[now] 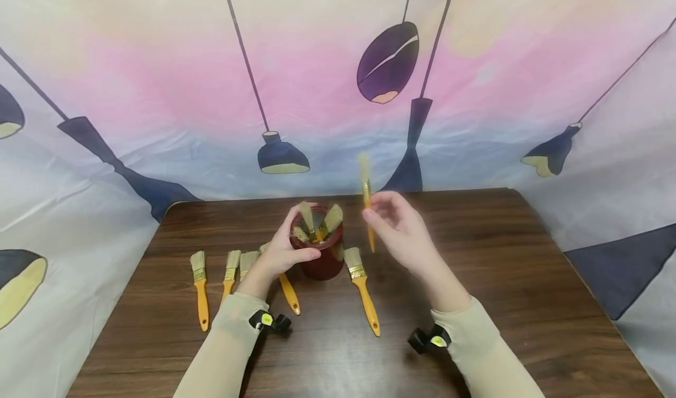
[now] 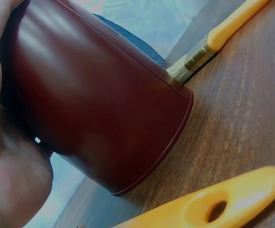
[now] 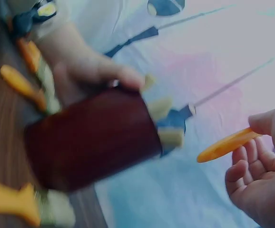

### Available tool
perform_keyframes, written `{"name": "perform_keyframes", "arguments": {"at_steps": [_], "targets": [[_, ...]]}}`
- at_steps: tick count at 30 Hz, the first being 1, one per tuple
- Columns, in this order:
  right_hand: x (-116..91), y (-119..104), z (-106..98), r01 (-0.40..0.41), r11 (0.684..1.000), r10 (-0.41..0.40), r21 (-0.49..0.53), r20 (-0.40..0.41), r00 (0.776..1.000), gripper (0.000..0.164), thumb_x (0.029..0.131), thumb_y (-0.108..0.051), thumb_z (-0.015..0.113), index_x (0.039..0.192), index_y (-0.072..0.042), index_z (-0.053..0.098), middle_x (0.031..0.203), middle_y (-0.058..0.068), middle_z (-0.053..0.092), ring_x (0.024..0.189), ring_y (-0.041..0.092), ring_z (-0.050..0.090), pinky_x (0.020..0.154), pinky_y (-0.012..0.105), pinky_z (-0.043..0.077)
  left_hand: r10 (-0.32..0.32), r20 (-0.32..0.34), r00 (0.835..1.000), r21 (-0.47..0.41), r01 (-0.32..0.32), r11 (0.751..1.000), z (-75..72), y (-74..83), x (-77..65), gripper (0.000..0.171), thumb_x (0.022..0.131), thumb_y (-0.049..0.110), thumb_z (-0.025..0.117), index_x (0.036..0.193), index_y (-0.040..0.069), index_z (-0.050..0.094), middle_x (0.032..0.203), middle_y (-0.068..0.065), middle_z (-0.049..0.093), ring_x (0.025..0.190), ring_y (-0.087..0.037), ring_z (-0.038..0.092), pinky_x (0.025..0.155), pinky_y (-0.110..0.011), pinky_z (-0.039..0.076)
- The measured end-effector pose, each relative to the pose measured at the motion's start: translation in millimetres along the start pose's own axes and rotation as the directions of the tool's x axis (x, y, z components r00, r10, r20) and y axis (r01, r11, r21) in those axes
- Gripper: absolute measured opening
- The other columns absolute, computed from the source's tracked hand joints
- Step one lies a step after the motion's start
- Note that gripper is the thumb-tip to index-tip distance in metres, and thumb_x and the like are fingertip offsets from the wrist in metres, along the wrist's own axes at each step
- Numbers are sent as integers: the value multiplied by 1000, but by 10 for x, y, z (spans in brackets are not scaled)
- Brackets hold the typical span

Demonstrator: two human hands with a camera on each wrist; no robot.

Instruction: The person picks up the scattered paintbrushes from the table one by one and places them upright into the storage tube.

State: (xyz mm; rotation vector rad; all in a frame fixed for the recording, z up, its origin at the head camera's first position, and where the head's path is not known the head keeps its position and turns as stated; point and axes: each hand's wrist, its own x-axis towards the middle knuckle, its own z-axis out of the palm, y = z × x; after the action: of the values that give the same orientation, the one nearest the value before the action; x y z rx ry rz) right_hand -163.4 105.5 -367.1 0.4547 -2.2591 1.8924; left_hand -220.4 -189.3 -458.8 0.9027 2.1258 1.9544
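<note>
My left hand (image 1: 277, 254) holds a dark red cup (image 1: 326, 263) by its left side, thumb across the near side just below the rim. Several bristle paintbrushes (image 1: 333, 219) stand in the cup, bristles up. To the right of the cup, my right hand (image 1: 401, 228) pinches another paintbrush (image 1: 367, 195) by its orange handle, bristles upward, above the table. In the right wrist view the handle (image 3: 228, 145) of that brush sits between thumb and fingers. The left wrist view shows the cup's smooth wall (image 2: 99, 99) close up, its base near the table.
On the brown wooden table (image 1: 338, 357), a paintbrush (image 1: 364, 292) lies just right of the cup. Several more lie to its left, including one at the far left (image 1: 200, 292) and one (image 1: 289, 292) partly behind my left hand. A patterned cloth (image 1: 327, 81) hangs behind the table.
</note>
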Motion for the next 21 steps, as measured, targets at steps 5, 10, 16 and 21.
{"name": "perform_keyframes", "arguments": {"at_steps": [5, 10, 16, 21], "targets": [[149, -105, 312, 90, 995, -89, 48, -22, 996, 31, 105, -9, 73, 132, 3, 62, 117, 16, 68, 108, 25, 67, 92, 29, 58, 7, -1, 1000, 6, -7, 1000, -15, -17, -6, 101, 87, 36, 94, 165, 14, 35, 152, -8, 53, 136, -25, 56, 112, -30, 47], [216, -103, 527, 180, 983, -178, 34, -59, 982, 27, 105, -7, 73, 127, 3, 61, 115, 15, 67, 102, 26, 67, 82, 29, 58, 14, 5, 1000, 1, -14, 1000, -8, -24, 7, 106, 87, 42, 95, 166, 9, 33, 153, -8, 53, 136, -24, 57, 112, -31, 49], [187, -6, 689, 242, 967, -248, -78, -81, 965, 24, 103, -9, 77, 120, 0, 64, 113, 13, 66, 89, 23, 69, 78, 30, 60, 10, 12, 1000, -9, -10, 1000, 2, -24, 10, 106, 87, 43, 94, 166, 9, 32, 153, -13, 50, 134, -24, 58, 109, -31, 51], [137, 65, 768, 260, 941, -284, -216, -85, 955, 24, 100, -12, 80, 117, -2, 66, 109, 10, 69, 81, 18, 68, 73, 31, 59, 16, 10, 1000, -2, -16, 1000, -15, -39, 7, 105, 87, 47, 94, 166, 14, 34, 152, -12, 50, 131, -22, 59, 105, -30, 53]]}}
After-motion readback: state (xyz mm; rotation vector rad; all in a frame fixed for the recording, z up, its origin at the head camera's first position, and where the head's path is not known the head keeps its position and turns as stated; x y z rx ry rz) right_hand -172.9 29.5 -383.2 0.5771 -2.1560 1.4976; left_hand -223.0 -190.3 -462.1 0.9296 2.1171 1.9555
